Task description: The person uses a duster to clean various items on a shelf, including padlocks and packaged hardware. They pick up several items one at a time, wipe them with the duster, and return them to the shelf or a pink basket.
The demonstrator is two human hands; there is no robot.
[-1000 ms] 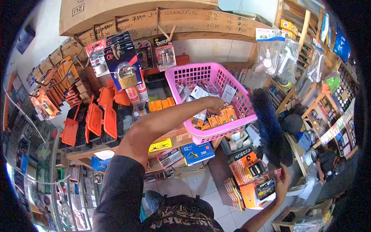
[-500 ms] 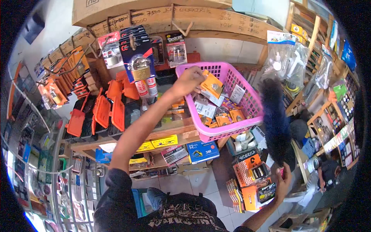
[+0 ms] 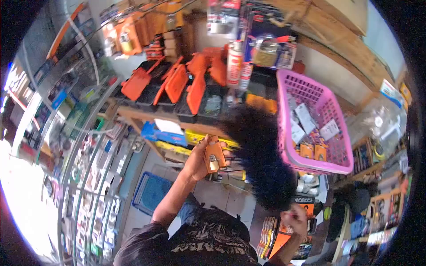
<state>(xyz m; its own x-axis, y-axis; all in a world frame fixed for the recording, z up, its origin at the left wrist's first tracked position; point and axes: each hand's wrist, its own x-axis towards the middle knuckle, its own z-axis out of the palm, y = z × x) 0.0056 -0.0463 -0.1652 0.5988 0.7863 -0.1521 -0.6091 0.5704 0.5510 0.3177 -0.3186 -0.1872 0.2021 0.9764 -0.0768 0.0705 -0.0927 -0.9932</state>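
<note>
My left hand is closed around an orange pack with a padlock pictured or mounted on it, held in front of the shelf, away from the basket. My right hand, at the lower right, is wrapped round the handle end of a dark fluffy duster. The duster's bushy head points up and left, blurred by motion, and hides part of the counter. To its right stands the pink basket, with orange padlock packs and white cards inside.
Black boxes with raised orange lids line the counter. Carded padlocks hang above, beside a white-and-red tube. Glass shelving stands at the left. A blue plastic crate is on the floor. Orange packages lie near my right hand.
My left hand has come out of the basket, down and left, with the orange padlock pack. The duster has swung leftward over the counter's front. My view has turned, shifting the basket right.
</note>
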